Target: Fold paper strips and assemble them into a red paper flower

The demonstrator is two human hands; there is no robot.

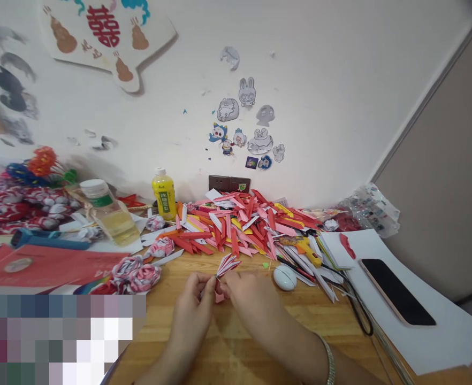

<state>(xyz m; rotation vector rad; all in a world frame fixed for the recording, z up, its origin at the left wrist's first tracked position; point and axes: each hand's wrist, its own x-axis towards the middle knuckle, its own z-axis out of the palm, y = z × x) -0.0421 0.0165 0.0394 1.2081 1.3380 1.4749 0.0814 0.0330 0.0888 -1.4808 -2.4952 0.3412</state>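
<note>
Over the middle of the wooden table, my left hand (196,297) and my right hand (244,291) meet with their fingers pinched together. Between them they grip a small bundle of folded paper strips (227,263), red and white, fanning upward from the fingertips. A bit of pink paper (220,297) shows below, between the hands. How the fingers hold the lower end is partly hidden. Just beyond the hands lies a big heap of folded paper strips (236,227) in red, pink, yellow and white.
On the right are a white egg-shaped object (284,277), a yellow glue gun (309,250) with a black cord, and a phone (397,291) on white paper. At left stand a yellow drink bottle (164,195), a tilted clear bottle (109,214) and braided paper pieces (135,274).
</note>
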